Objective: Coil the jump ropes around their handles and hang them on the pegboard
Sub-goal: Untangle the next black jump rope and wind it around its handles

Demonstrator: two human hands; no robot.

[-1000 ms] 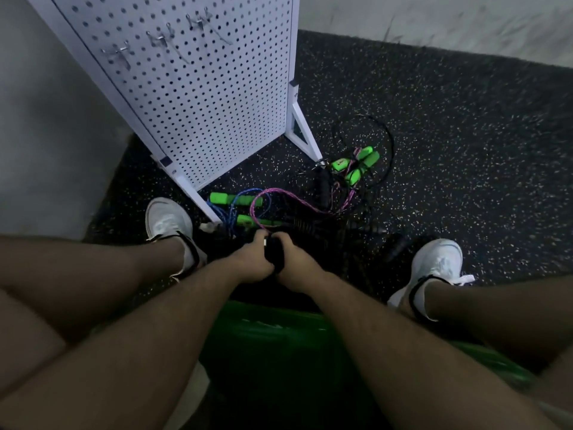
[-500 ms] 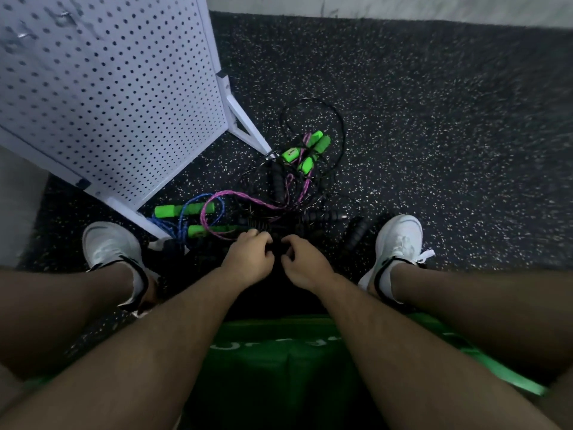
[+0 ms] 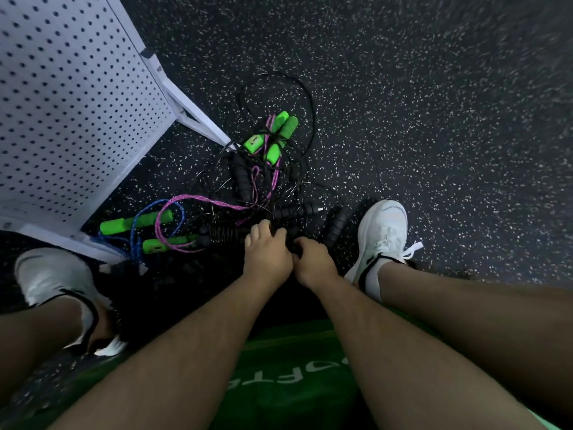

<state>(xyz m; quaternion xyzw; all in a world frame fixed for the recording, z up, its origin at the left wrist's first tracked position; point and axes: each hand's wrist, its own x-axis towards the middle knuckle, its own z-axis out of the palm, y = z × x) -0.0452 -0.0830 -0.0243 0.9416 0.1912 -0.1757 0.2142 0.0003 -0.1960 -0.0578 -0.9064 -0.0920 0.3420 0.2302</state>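
Observation:
A tangle of jump ropes lies on the speckled floor in front of me. It includes a pair of green handles [image 3: 274,135], a pink rope [image 3: 198,199], a blue rope [image 3: 134,240] with green handles [image 3: 136,221], and black foam handles [image 3: 242,178]. My left hand [image 3: 266,256] and my right hand [image 3: 313,262] meet at the near edge of the pile. Both curl their fingers round a black handle [image 3: 291,243], which they mostly hide. The white pegboard [image 3: 77,113] stands at the upper left; its hooks are out of view.
The pegboard's white foot [image 3: 198,121] reaches to the ropes. My white shoes sit at the left [image 3: 52,274] and the right [image 3: 383,234] of the pile. I sit on a green seat [image 3: 294,367]. Dark rubber flooring [image 3: 434,119] spreads to the right.
The view has swung down and to the right, so the pegboard now sits further up and left and its hooks are out of frame. My hands stay together on the black handle.

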